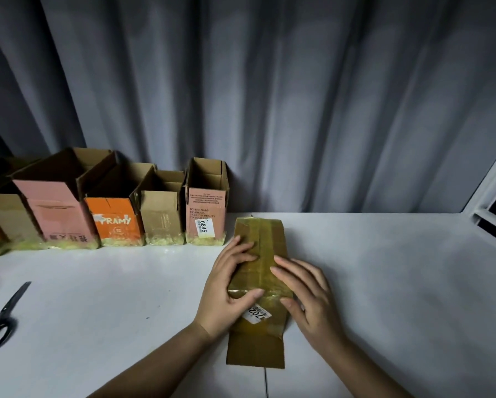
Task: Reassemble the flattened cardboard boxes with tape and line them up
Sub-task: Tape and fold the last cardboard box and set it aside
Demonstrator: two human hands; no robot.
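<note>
Both our hands lie with straight fingers on the brown box: our left hand presses its left edge, thumb across the taped top, and our right hand presses flat on its right side. Beneath the box spreads the white counter. Far left of the box, a row of open boxes stands against the grey curtain. Nearer us, well left of the box, lie black scissors.
</note>
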